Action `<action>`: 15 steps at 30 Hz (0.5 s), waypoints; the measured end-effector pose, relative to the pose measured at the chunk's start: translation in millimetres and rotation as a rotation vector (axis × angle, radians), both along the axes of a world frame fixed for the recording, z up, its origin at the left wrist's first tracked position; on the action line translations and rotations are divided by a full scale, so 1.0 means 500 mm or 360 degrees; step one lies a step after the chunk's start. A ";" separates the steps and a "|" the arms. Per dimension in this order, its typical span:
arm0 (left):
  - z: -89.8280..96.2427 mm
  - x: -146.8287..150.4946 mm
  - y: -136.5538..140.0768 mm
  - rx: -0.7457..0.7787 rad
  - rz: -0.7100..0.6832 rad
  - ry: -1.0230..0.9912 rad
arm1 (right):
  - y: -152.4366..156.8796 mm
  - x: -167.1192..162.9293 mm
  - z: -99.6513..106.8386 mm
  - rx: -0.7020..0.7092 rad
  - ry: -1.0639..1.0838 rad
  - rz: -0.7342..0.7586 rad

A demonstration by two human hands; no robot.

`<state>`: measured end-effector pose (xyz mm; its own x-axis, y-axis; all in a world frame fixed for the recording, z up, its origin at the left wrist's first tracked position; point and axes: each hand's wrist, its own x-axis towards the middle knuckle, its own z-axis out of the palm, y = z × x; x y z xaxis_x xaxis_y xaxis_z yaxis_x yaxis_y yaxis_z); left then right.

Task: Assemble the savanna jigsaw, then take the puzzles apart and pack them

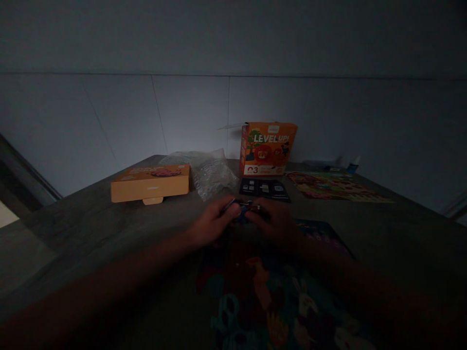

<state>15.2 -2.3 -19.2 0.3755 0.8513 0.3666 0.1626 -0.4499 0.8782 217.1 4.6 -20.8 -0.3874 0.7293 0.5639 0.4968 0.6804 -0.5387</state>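
My left hand (215, 218) and my right hand (277, 221) meet above the middle of the table, fingers closed in a pinch. Between them is a small dark blue puzzle piece (242, 217) with pale edges; the fingers cover much of it, and I cannot tell whether it is one piece or two. Below the hands lies a dark jigsaw picture (260, 287) with a rabbit and other colourful figures, its left edge uneven. My right forearm hides part of it. A purple-blue section (321, 231) shows beyond that forearm.
An orange flat box (151, 187) lies at left with its flap out. Crumpled clear plastic (215, 175) sits beside it. Behind stand an orange "LEVEL UP!" box (268, 150) and a black leaflet (264, 188). Further right are a colourful sheet (335, 187) and a small blue-and-white bottle (353, 166).
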 end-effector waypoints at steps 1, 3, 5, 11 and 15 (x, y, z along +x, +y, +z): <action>-0.002 0.000 -0.003 0.0070 -0.0072 0.0124 | 0.000 -0.001 -0.001 -0.0013 -0.0026 0.0011; -0.003 0.000 -0.007 0.0174 -0.0105 0.0289 | -0.001 -0.002 -0.006 -0.0015 -0.0065 0.0100; 0.002 -0.004 -0.005 0.0185 0.0024 0.0336 | -0.002 -0.003 -0.012 -0.0007 -0.0088 0.0209; 0.043 -0.034 0.008 0.0116 0.0215 0.0161 | 0.004 -0.001 -0.018 -0.0070 -0.0149 0.0233; 0.041 -0.037 0.005 0.0148 0.0284 0.0862 | 0.011 0.002 -0.019 -0.0021 -0.0213 0.0233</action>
<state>-3.5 0.0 1.4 0.3840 0.8920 0.2383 0.6586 -0.4455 0.6064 217.9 10.0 -30.4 -0.5609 0.6667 0.4908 0.4609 0.7439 -0.4839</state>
